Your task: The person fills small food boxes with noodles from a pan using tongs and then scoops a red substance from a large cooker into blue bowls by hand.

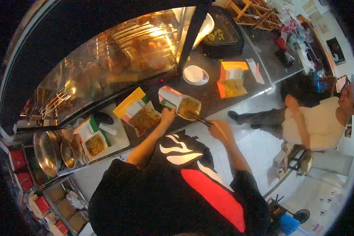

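My left hand (168,115) grips the near side of an open takeaway carton (168,95) printed in white, orange and green. In the carton lies brown food (189,106), rice or noodles. My right hand (221,130) is closed around the handle of a serving utensil (202,119), whose front end reaches into that food; whether it is tongs or a spoon is unclear. Left of my left hand stands an open yellow carton (132,101) of similar food. Another filled carton (95,144), green and white, sits farther left on a pale board (122,136).
A heated glass display case (121,47) runs behind the counter. At right are a white kitchen scale (195,75), an open orange carton (232,86) and a black tray (222,25) with food scraps. Metal bowls (46,153) stand at left. Another person (312,124) is at right.
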Motion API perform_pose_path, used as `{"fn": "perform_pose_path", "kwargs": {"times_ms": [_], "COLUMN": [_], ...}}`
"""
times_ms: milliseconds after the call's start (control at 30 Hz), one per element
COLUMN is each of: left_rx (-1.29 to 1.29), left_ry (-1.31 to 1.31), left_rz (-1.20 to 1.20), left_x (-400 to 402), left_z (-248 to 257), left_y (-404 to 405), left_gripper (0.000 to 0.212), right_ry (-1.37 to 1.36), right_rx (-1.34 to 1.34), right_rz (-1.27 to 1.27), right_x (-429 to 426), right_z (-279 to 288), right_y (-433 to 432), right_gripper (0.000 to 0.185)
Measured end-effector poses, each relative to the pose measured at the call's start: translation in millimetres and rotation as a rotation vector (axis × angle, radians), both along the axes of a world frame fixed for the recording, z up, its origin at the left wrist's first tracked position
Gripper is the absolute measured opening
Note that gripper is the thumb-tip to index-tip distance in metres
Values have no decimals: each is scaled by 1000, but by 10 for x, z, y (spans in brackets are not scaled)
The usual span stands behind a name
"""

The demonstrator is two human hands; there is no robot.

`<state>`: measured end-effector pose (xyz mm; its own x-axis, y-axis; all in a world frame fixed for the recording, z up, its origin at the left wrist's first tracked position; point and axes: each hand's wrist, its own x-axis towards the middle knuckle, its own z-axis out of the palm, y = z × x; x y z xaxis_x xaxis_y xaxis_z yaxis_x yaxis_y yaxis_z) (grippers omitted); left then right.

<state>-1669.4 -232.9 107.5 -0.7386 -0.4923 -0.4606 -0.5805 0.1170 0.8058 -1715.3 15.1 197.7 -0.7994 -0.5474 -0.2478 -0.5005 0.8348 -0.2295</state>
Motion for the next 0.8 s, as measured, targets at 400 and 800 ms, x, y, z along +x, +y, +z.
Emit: {"fn": "perform_pose_path", "kwargs": {"times_ms": [400,800], "left_rx": [-264,7], "left_ry": [58,200], "left_rz": [-155,-20], "left_x": [150,224], "left_z": [-911,-954], "left_y": [-27,46], "left_gripper": [43,39], "right_ry": [-32,-81], "right_rx": [110,146], "right_rz": [-42,-21], "right_x": [73,222], "right_z": [197,159], "right_y": [-100,-332], "right_gripper": [26,30]}}
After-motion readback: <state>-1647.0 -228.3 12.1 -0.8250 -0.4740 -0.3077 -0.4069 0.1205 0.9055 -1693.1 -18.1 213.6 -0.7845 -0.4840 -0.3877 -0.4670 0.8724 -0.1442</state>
